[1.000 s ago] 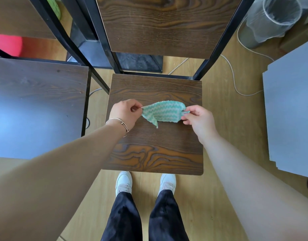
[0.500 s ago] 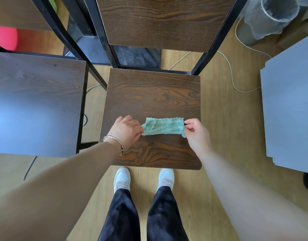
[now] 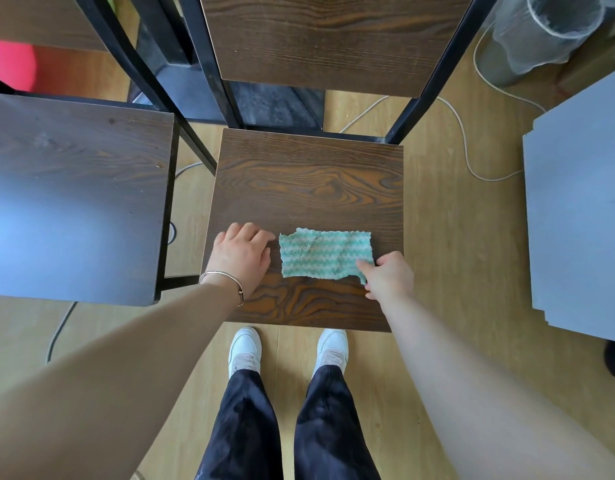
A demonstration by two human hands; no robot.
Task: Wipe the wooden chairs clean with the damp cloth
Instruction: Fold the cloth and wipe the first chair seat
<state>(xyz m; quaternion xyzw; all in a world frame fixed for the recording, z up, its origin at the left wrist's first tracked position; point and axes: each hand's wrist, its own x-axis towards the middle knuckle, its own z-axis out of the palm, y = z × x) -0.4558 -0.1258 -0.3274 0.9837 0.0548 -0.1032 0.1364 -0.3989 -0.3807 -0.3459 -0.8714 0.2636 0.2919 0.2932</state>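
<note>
Our green cloth lies flat on the near half of the chair seat, laid out for wiping. Our left hand rests open just beside it, and our right hand appears to pinch its near corner.

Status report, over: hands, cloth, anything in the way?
Left hand open on seat, beside cloth. Right hand pinches cloth corner. Cloth flat on seat. Nothing else on seat.
</note>
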